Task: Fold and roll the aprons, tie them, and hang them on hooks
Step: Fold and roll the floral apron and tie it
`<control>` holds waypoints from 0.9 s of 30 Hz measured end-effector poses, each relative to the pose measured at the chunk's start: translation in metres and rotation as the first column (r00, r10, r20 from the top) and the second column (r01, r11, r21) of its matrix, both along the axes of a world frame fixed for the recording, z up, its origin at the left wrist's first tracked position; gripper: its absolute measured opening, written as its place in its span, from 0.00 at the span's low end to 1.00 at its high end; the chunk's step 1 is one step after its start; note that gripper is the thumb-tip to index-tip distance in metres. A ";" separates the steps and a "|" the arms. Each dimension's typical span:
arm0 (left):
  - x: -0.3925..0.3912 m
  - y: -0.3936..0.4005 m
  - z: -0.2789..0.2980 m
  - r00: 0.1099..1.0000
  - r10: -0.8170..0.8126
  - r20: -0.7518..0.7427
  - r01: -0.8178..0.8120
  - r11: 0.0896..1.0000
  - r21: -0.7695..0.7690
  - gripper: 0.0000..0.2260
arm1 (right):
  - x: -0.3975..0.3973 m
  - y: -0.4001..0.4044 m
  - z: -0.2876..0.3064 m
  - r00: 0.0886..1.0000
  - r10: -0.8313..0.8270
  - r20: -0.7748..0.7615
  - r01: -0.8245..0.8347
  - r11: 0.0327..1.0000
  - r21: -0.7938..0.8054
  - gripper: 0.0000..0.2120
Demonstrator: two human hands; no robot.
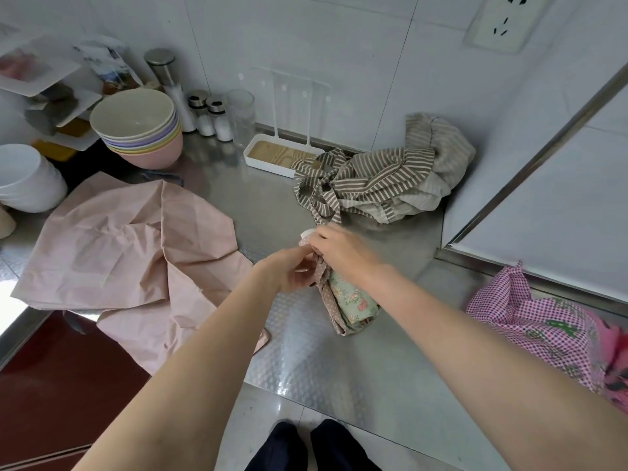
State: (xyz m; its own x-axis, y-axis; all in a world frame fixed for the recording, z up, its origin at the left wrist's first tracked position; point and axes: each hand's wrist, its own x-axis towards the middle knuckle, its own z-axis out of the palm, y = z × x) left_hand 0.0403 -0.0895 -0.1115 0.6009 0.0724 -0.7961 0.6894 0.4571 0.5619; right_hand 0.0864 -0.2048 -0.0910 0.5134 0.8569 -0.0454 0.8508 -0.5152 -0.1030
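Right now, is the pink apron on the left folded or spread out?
Spread out, not folded. The pink apron lies loose and creased across the steel counter, one corner hanging over the edge.

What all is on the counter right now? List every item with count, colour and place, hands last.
Rolled apron: one, green floral with dotted brown strap, counter centre, held at its top.
Pink apron: one, pale pink, spread loose at left.
Striped apron: one, brown and cream, heaped at back right.
Checked apron: one, pink check, bunched at right edge.
Bowl stack: one stack, pastel colours, back left.
White bowls: one stack, far left.
Shakers: two, clear with dark lids, by the wall.
Glass: one, clear, beside the shakers.
Rack: one, white with wood base, back centre.
Socket: one, white, wall top right.
Left hand: pinching the strap.
Right hand: gripping the roll's top.
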 end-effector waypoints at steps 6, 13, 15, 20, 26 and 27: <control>0.006 0.006 0.003 0.990 -0.094 -0.109 0.098 0.995 0.034 0.14 | -0.010 0.001 0.014 0.965 0.150 0.217 -0.144 0.989 -0.040 0.13; 0.011 0.008 0.004 0.985 -0.131 -0.115 0.139 0.988 0.070 0.08 | -0.006 0.003 0.015 0.857 0.232 0.461 -0.133 0.962 -0.238 0.18; 0.012 0.005 0.005 0.986 -0.118 -0.115 0.129 0.987 0.093 0.09 | -0.006 0.005 0.012 0.845 0.219 0.487 -0.103 0.962 -0.253 0.21; 0.012 0.003 0.002 0.982 -0.118 -0.150 0.143 0.975 0.168 0.13 | -0.015 0.005 0.011 0.851 0.305 0.427 -0.143 0.918 -0.371 0.15; 0.010 0.003 0.000 0.988 -0.126 -0.089 0.141 0.972 0.188 0.14 | -0.016 0.008 0.009 0.777 0.383 0.500 -0.245 0.915 -0.321 0.20; 0.010 0.003 0.000 0.989 -0.128 -0.081 0.141 0.971 0.191 0.14 | -0.013 0.007 0.008 0.773 0.386 0.503 -0.244 0.913 -0.327 0.20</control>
